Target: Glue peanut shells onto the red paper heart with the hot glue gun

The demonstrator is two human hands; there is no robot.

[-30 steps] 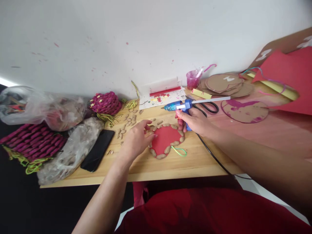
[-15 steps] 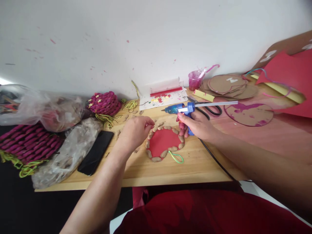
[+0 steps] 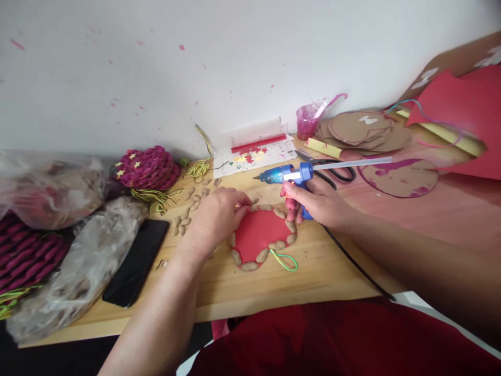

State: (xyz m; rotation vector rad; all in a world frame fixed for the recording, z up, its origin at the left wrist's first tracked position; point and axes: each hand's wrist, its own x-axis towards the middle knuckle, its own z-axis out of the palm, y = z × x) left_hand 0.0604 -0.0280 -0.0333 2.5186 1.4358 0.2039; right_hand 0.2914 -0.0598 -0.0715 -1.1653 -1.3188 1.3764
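Observation:
My right hand (image 3: 323, 201) grips a blue glue gun (image 3: 299, 176) by its handle, its nozzle pointing left and a long glue stick (image 3: 352, 163) out of its back. My left hand (image 3: 221, 216) is pinched at the upper left edge of a red cutout (image 3: 256, 232). Whatever its fingertips hold is hidden. Peanuts in their shells (image 3: 262, 255) line the cutout's rim. A green-yellow cord loop (image 3: 287, 260) sticks out at its lower right. Several loose peanuts (image 3: 182, 222) lie left of my left hand.
A black phone (image 3: 136, 263) and plastic bags (image 3: 78, 277) lie at left, near a purple woven piece (image 3: 151, 168). Behind are a paper sheet with stars (image 3: 254, 156), scissors (image 3: 344, 171), a stained cup (image 3: 307, 122) and cardboard pieces (image 3: 360, 128). The gun's black cable (image 3: 360, 263) runs rightward.
My left hand has lowered slightly onto the cutout's upper left rim, still pinched. The glue gun stays in my right hand at nearly the same place. The view has shifted to the right.

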